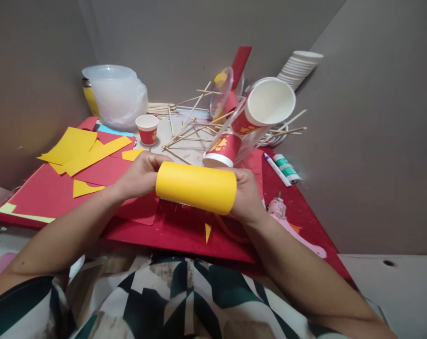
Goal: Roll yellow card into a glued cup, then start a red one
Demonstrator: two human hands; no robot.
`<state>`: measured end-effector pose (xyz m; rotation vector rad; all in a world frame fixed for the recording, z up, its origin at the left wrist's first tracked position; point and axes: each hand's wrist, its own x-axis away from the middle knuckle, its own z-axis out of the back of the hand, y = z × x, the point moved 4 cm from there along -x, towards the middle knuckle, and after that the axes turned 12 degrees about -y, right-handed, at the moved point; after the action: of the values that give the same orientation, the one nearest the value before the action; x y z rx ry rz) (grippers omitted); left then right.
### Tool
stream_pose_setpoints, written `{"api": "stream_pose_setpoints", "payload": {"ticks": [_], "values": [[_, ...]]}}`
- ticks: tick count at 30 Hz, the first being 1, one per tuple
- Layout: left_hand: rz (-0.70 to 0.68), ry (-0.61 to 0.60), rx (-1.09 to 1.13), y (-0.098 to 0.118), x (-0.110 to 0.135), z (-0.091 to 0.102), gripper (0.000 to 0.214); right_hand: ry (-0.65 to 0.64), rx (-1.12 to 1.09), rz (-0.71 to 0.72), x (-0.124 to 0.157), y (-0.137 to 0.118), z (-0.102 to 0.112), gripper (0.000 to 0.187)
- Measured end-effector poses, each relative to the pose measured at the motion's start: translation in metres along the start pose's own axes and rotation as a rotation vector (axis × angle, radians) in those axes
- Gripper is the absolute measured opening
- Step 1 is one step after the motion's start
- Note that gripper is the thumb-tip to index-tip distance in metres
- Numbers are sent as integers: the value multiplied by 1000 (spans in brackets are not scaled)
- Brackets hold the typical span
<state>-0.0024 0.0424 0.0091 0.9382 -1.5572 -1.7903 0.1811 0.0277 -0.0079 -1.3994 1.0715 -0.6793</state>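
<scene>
Grips the yellow paper [196, 187], already curled into a tube but with any fastened seam hidden, by both ends with left hand [142, 175] and right hand [247, 195], in front of the joined cups [247, 121], leaving yellow pieces [75, 148] uncurled left of those cups.

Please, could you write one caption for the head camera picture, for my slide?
Left hand and right hand hold a yellow cylinder over a red tabletop, wooden sticks behind.
</scene>
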Motion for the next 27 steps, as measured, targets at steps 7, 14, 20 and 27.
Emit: {"api": "stream_pose_setpoints", "payload": {"ticks": [7,14,20,27], "values": [[-197,-24,-489,13,6,2,12,2,-7,-114,-4,15,12,24],[-415,-51,-840,12,11,-2,19,-182,185,112,-8,9,14,19],[-342,-25,-635,13,10,-2,11,-160,303,229,1,1,13,14],[-550,-1,-783,17,17,-11,13,-131,390,405,6,-7,7,10]]}}
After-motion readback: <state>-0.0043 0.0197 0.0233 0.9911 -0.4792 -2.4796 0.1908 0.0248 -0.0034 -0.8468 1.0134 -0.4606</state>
